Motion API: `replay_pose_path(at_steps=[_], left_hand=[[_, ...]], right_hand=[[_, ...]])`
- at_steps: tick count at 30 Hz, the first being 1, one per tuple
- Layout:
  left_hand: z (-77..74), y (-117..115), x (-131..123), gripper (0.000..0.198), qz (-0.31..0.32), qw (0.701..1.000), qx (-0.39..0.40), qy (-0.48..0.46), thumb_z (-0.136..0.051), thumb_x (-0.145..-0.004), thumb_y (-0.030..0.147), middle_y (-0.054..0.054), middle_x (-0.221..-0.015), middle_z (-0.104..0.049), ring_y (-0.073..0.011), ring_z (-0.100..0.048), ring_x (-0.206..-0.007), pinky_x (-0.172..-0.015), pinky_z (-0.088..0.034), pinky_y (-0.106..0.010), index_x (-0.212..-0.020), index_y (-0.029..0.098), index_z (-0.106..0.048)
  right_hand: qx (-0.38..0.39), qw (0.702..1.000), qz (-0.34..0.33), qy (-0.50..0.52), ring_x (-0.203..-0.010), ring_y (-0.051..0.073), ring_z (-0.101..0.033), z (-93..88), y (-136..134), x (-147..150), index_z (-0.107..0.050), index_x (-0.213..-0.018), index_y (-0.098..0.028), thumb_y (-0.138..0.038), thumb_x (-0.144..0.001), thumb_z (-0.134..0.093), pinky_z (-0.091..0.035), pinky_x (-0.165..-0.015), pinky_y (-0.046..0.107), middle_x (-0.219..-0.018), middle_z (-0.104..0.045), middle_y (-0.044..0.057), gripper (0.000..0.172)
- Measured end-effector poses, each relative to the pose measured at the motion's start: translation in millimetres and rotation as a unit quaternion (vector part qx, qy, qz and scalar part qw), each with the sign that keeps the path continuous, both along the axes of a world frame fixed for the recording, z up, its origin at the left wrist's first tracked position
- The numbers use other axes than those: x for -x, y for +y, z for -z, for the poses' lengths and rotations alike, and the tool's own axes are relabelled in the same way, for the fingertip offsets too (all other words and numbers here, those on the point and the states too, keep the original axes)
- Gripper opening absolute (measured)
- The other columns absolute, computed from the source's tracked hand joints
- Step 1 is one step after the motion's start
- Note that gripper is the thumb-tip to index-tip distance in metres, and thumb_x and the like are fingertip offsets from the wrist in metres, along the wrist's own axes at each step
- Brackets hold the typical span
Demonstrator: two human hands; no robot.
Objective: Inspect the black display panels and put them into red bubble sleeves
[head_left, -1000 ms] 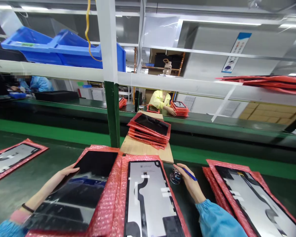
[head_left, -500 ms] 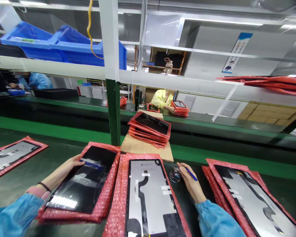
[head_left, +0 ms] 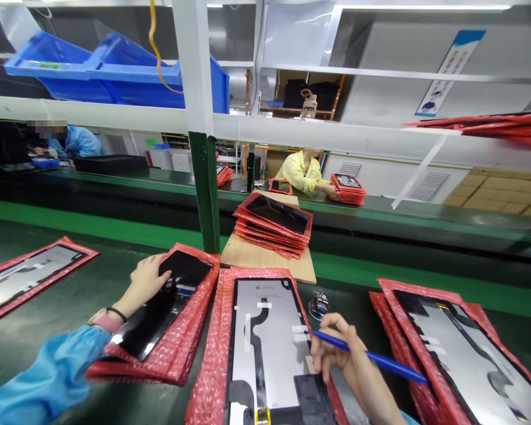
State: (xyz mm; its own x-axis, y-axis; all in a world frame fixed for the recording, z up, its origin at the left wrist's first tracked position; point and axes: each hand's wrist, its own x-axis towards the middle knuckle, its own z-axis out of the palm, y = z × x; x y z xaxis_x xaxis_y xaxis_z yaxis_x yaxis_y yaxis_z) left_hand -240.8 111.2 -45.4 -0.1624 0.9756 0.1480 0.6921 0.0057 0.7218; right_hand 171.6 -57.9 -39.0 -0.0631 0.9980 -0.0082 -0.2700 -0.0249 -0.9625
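My left hand (head_left: 148,282) grips the upper left edge of a black glossy screen panel (head_left: 172,307), thumb on its face. Beneath that panel lies red bubble wrap (head_left: 177,354). My right hand (head_left: 347,360) holds a slim blue pen-like tool (head_left: 380,360) between its fingers, tip pointing left. This hand is over the right edge of the middle screen panel (head_left: 278,336), which lies back side up on red bubble wrap, with a dark ribbon cable and white tape strips. Just beyond my right hand sits a small shiny round object (head_left: 319,305); its kind is unclear.
More back-up panels on red wrap lie at the right (head_left: 464,348) and far left (head_left: 30,271). A stack of wrapped panels (head_left: 274,227) sits on a wooden board (head_left: 243,251) behind a green-and-white post (head_left: 203,189). Blue bins (head_left: 115,71) hang above. A co-worker in yellow (head_left: 298,171) handles panels across.
My left hand has moved over the black panel's upper edge, and the panel looks tilted. My right hand has come from beside the shiny object toward me, and the blue tool now points left.
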Motion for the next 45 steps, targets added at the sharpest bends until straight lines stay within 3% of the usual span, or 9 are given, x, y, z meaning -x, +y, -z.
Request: replay_pose_path(at_steps=[6,8,11,20,26,32,35,40,45], left_hand=[[-28.9,-64.3,-84.5,0.037,0.172,0.969,0.041,-0.175,-0.059,-0.075,0.035,-0.010,-0.108,-0.067,-0.0244,-0.064,-0.100,-0.089,-0.050,-0.034,-0.108,0.017,-0.058],[-40.9,-90.1,-104.5,0.035,0.223,0.900,0.155,-0.341,-0.065,-0.073,0.027,-0.010,-0.101,-0.067,-0.0225,-0.063,-0.089,-0.080,-0.052,-0.035,-0.106,0.016,-0.060],[-52.9,-117.7,-119.4,0.035,0.223,0.821,0.265,-0.453,-0.070,-0.069,0.017,-0.010,-0.101,-0.067,-0.0204,-0.061,-0.089,-0.083,-0.049,-0.036,-0.103,0.015,-0.063],[-54.0,-134.3,-124.4,0.029,0.145,0.744,0.317,-0.570,-0.065,-0.067,0.001,-0.009,-0.104,-0.069,-0.0237,-0.059,-0.111,-0.098,-0.041,-0.036,-0.093,0.014,-0.066],[-41.4,-122.2,-127.9,0.025,0.051,0.741,0.332,-0.581,-0.064,-0.072,0.008,-0.010,-0.095,-0.071,-0.0189,-0.067,-0.085,-0.078,-0.050,-0.033,-0.096,0.013,-0.063],[-46.4,-109.7,-156.4,0.023,0.181,0.760,0.311,-0.541,-0.071,-0.065,0.012,-0.008,-0.083,-0.073,-0.0201,-0.068,-0.077,-0.071,-0.050,-0.029,-0.088,0.012,-0.066],[-46.6,-105.6,-176.2,0.026,0.173,0.784,0.302,-0.515,-0.067,-0.058,0.007,-0.006,-0.073,-0.072,-0.0191,-0.067,-0.066,-0.066,-0.051,-0.029,-0.082,0.013,-0.063],[-36.9,-97.0,-187.6,0.032,0.130,0.815,0.274,-0.493,-0.058,-0.055,0.003,0.000,-0.060,-0.066,-0.0154,-0.061,-0.049,-0.048,-0.046,-0.024,-0.086,0.013,-0.059],[-54.4,-89.9,-180.4,0.042,0.160,0.830,0.197,-0.497,-0.061,-0.066,0.008,-0.003,-0.081,-0.073,-0.0153,-0.066,-0.061,-0.058,-0.050,-0.024,-0.107,0.015,-0.059]], right_hand=[[-0.033,0.963,0.049,-0.263,-0.048,0.011,-0.040,-0.1,-6.9,24.2,-0.044,-0.055,-0.021,-0.045,-0.076,-0.067,-0.031,-0.049,0.024,-0.049,-0.048,-0.004,0.039],[-0.055,0.944,0.057,-0.322,-0.047,0.011,-0.035,0.8,-5.6,26.8,-0.036,-0.052,-0.023,-0.044,-0.076,-0.063,-0.027,-0.048,0.025,-0.047,-0.038,-0.006,0.042],[-0.075,0.926,0.045,-0.367,-0.047,0.010,-0.028,0.1,-4.3,28.8,-0.028,-0.053,-0.024,-0.039,-0.077,-0.054,-0.023,-0.047,0.026,-0.048,-0.029,-0.007,0.038],[-0.038,0.964,0.050,-0.259,-0.047,0.010,-0.032,8.1,-0.9,28.4,-0.033,-0.053,-0.024,-0.046,-0.077,-0.059,-0.028,-0.049,0.025,-0.047,-0.034,-0.007,0.042],[0.027,0.998,0.060,-0.019,-0.044,0.006,-0.021,18.4,0.0,29.6,-0.036,-0.057,-0.022,-0.050,-0.074,-0.072,-0.028,-0.046,0.020,-0.045,-0.030,-0.011,0.048],[0.029,0.999,0.029,0.010,-0.043,0.003,-0.010,16.1,2.3,27.9,-0.042,-0.061,-0.019,-0.052,-0.073,-0.073,-0.008,-0.043,0.020,-0.046,-0.024,-0.013,0.047],[0.025,0.999,0.030,0.024,-0.043,0.003,-0.009,15.4,2.9,26.3,-0.047,-0.064,-0.019,-0.054,-0.073,-0.072,-0.007,-0.043,0.020,-0.048,-0.022,-0.013,0.044],[-0.013,0.994,0.100,0.047,-0.047,0.005,-0.020,7.9,5.6,10.1,-0.059,-0.068,-0.018,-0.054,-0.074,-0.072,-0.017,-0.044,0.020,-0.050,-0.027,-0.009,0.038],[-0.054,0.982,0.172,0.055,-0.051,0.007,-0.038,-13.8,8.9,-14.6,-0.070,-0.088,-0.018,-0.048,-0.075,-0.073,-0.030,-0.046,0.020,-0.058,-0.047,-0.003,0.033]])
